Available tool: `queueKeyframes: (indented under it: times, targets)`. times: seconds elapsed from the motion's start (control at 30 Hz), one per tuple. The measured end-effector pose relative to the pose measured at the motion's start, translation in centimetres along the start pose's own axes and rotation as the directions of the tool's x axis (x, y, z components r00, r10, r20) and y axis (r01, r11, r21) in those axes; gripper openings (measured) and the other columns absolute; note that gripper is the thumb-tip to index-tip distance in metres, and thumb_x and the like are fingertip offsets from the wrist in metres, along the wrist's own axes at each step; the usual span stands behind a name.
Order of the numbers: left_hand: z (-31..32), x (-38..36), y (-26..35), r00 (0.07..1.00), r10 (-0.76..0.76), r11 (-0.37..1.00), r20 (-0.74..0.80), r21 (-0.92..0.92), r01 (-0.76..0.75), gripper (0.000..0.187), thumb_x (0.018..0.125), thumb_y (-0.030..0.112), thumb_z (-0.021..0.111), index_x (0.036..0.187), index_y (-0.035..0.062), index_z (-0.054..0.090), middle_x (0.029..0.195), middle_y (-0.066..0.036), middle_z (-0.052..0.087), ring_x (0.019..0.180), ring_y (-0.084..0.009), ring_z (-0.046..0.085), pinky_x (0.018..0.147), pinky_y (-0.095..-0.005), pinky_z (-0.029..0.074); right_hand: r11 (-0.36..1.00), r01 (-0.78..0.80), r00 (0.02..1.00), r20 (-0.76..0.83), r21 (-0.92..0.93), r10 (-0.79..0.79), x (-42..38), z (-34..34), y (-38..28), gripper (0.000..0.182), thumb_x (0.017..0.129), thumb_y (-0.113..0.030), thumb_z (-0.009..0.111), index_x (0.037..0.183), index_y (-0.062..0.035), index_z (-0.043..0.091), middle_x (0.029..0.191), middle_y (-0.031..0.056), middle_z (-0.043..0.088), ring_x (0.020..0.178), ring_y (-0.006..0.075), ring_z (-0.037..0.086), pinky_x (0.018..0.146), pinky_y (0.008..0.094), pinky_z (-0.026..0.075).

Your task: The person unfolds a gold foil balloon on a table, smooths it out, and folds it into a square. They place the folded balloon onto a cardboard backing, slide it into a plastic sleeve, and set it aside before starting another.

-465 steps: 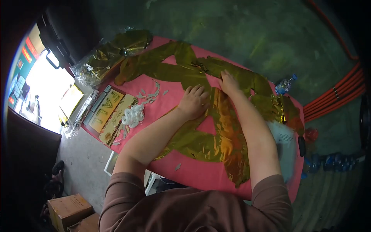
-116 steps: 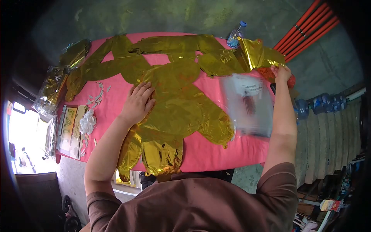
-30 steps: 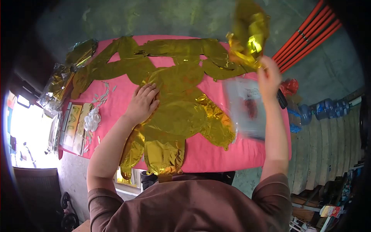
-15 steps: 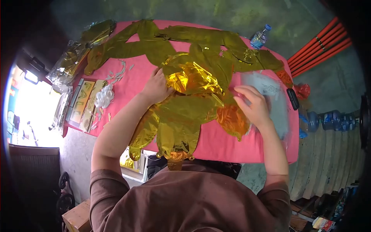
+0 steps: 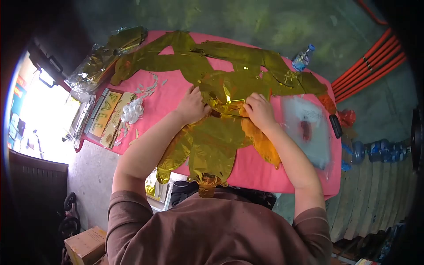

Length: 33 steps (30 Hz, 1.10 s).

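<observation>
A deflated gold foil balloon (image 5: 212,148) hangs over the near edge of the pink-covered table (image 5: 269,176), with an orange section (image 5: 265,145) at its right. My left hand (image 5: 192,106) is closed on the left side of the foil near its bunched middle. On the other side, my right hand (image 5: 259,109) pinches the foil, fingertips turned toward the left hand. Between the hands the foil is creased and shiny. More flat gold foil balloons (image 5: 234,51), joined in a row, lie along the far side of the table.
White ribbon (image 5: 132,110), paper scraps and printed cards (image 5: 108,115) lie at left, beside clear-wrapped foil packs (image 5: 99,66). At right are clear plastic bags (image 5: 309,132), a black object (image 5: 335,126) and a water bottle (image 5: 303,58). Orange poles (image 5: 369,64) stand beyond.
My right hand has come in from the right, raised and open, to pinch the foil. The orange section is now narrower and folded. My left hand stays on the foil; the view has shifted slightly.
</observation>
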<state>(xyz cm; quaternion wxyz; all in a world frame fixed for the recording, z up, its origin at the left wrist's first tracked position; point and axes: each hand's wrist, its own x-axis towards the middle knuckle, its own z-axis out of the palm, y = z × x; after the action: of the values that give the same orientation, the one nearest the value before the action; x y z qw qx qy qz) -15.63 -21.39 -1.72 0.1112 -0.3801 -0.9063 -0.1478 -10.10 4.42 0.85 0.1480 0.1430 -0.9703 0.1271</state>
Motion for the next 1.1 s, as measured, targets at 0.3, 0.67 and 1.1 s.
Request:
queueKeyframes:
  times: [0.3,0.67,1.1]
  targets:
    - [-1.1,0.1,0.9,0.993,-0.015,0.999,0.113,0.053,0.009,0.039,0.087,0.028,0.052,0.121,0.0077,0.051,0.128,-0.013,0.047,0.126,-0.0299,0.037,0.105,-0.047,0.026,0.054,0.135,0.87,-0.144,0.989,0.471,2.9,-8.7,3.9,0.031,0.089,-0.007,0.052,0.12,-0.0041,0.053,0.108,0.0064,0.061,0.096,0.0165,0.057,0.087,0.029,0.045]
    - [0.4,0.0,0.1,1.0,0.008,1.0,-0.015,0.015,-0.007,0.044,0.087,0.033,0.05,0.125,0.0097,0.047,0.133,-0.01,0.045,0.128,-0.0267,0.036,0.104,-0.0493,0.027,-0.741,0.071,0.969,-0.221,0.668,-0.107,1.9,-14.8,2.6,0.039,0.1,-0.021,0.032,0.131,-0.0006,0.043,0.135,0.0141,0.047,0.125,0.028,0.043,0.108,0.0439,0.03]
    - [0.7,0.0,0.2,0.995,0.014,0.998,-0.103,-0.051,-0.02,0.04,0.087,0.033,0.051,0.119,0.009,0.05,0.128,-0.009,0.049,0.127,-0.0268,0.038,0.103,-0.0488,0.029,-0.834,-0.239,0.953,0.286,0.497,-0.103,4.1,3.7,10.4,0.035,0.099,-0.02,0.031,0.122,-0.0002,0.047,0.122,0.0158,0.056,0.113,0.0268,0.054,0.094,0.0398,0.046]
